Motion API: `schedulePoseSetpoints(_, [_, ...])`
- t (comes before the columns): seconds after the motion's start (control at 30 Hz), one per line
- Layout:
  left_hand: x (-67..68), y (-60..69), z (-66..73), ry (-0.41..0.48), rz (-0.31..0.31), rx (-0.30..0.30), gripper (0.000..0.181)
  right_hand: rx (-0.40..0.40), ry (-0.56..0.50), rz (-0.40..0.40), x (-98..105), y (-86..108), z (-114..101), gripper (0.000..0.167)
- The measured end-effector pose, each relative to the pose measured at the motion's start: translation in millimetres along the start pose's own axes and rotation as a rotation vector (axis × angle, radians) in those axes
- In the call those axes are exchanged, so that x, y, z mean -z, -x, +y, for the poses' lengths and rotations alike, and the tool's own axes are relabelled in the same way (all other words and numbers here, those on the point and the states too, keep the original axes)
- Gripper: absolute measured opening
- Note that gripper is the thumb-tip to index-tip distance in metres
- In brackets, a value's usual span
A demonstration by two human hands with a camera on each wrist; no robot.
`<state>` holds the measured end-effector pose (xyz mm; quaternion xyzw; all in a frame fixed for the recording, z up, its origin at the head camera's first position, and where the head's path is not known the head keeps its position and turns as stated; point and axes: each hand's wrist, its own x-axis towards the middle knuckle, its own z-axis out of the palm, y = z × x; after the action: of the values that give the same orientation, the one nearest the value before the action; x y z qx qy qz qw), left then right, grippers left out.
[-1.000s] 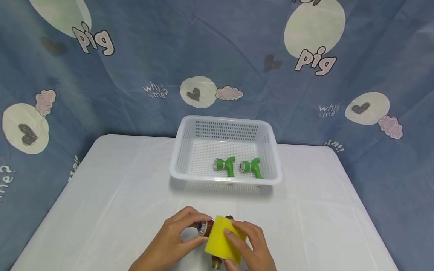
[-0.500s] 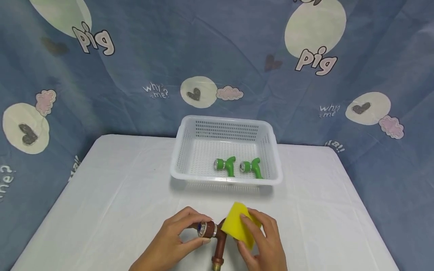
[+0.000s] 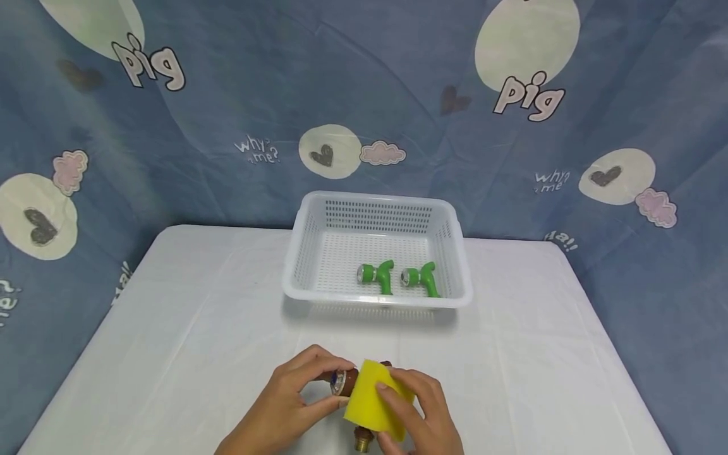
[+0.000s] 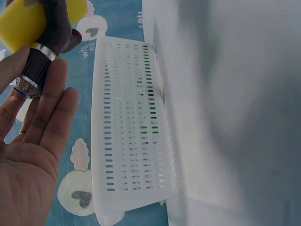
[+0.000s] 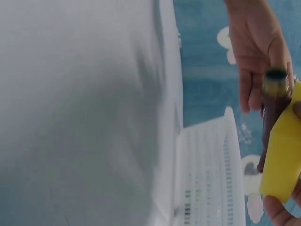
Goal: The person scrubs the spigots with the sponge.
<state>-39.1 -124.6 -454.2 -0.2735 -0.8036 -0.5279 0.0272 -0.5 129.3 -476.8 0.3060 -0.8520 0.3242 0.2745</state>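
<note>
My left hand (image 3: 290, 395) pinches the knob end of a brown faucet (image 3: 361, 436) between thumb and fingers. The faucet has a silver-ringed knob and a brass threaded end. A yellow sponge (image 3: 370, 401), held by my right hand (image 3: 423, 411), lies against the faucet's body and hides its middle. In the left wrist view, the dark knob (image 4: 38, 66) sits between my thumb and fingers, with the yellow sponge (image 4: 21, 23) just beyond. The right wrist view shows the sponge (image 5: 282, 155) beside the faucet's brass end (image 5: 276, 84).
A white perforated basket (image 3: 378, 300) stands behind my hands on the white-covered table (image 3: 199, 354). Inside it lie two green faucets, one to the left (image 3: 377, 276) and one to the right (image 3: 421, 279). A blue printed curtain (image 3: 398, 63) hangs at the back and sides.
The sponge moved right and up off the faucet's body half a second ago, baring it, and is now back over it. My left hand keeps its grip on the knob; the head view shifts slightly.
</note>
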Motion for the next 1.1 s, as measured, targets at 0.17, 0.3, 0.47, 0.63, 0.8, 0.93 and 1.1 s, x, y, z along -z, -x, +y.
schedulePoseSetpoints(0.17, [-0.6,-0.7,-2.1,0.056,0.001,-0.007,0.041,-0.033,0.059,0.036,2,-2.9,13,0.047])
schedulePoseSetpoints(0.3, [-0.8,-1.0,-3.6,0.078,0.004,-0.007,0.043,-0.06,0.07,0.072,4,-2.1,20,0.048])
schedulePoseSetpoints(0.47, [-1.9,-1.4,-6.6,0.053,0.017,-0.053,0.045,-0.038,0.047,0.058,4,-0.1,14,0.048])
schedulePoseSetpoints(0.63, [-3.0,-0.8,-9.2,0.055,0.011,-0.05,0.044,0.004,0.024,-0.027,4,2.6,0,0.045])
schedulePoseSetpoints(0.8, [-1.9,-0.9,-9.9,0.061,-0.004,-0.044,0.043,0.002,0.024,-0.025,2,1.9,-1,0.044])
schedulePoseSetpoints(0.93, [-1.7,-0.9,-10.4,0.075,-0.005,-0.079,0.044,-0.013,0.038,0.014,1,1.0,8,0.046])
schedulePoseSetpoints(1.1, [-1.9,0.1,-12.5,0.077,0.0,-0.088,0.045,-0.069,0.059,0.04,3,1.2,22,0.048])
